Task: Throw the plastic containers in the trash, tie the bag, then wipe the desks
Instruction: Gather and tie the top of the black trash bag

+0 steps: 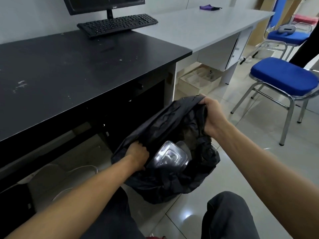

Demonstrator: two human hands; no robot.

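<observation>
A black trash bag [172, 183] sits on the tiled floor beside the black desk [69, 69]. Inside its mouth lies a clear plastic container [170, 156], tilted. My left hand [138, 156] grips the bag's near left rim. My right hand [213, 115] grips the far right rim and holds it raised, so the mouth is stretched between the two hands. Beyond the black desk stands a grey desk [207, 26] with a purple cloth [209, 7] lying at its back.
A keyboard [117, 25] and a monitor [103, 4] stand on the black desk. Two blue chairs [283, 76] are to the right, the farther one carrying a grey object. White trays [200, 80] lie under the grey desk. My knees are at the bottom.
</observation>
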